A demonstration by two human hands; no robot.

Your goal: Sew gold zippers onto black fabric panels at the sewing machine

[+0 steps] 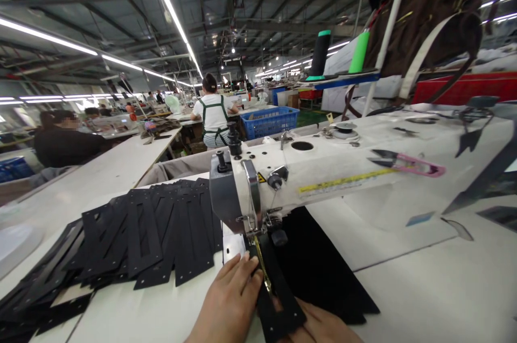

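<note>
My left hand [228, 302] lies flat with its fingers stretched out on a black cut piece [278, 305] that carries a gold zipper [263, 270]. Its fingertips rest just left of the zipper, close below the needle of a white sewing machine [323, 168]. My right hand [323, 327] sits at the bottom edge, pressing on the near end of the same black piece; only part of it shows. A larger black panel [323, 273] lies under the machine arm to the right.
Several black cut frames [137, 235] are stacked in a fanned row to the left. Pink thread snips [407, 162] lie on the machine arm. Green and black thread cones [357, 52] stand behind. A seated person [212, 111] works farther back beside a blue crate [269, 121].
</note>
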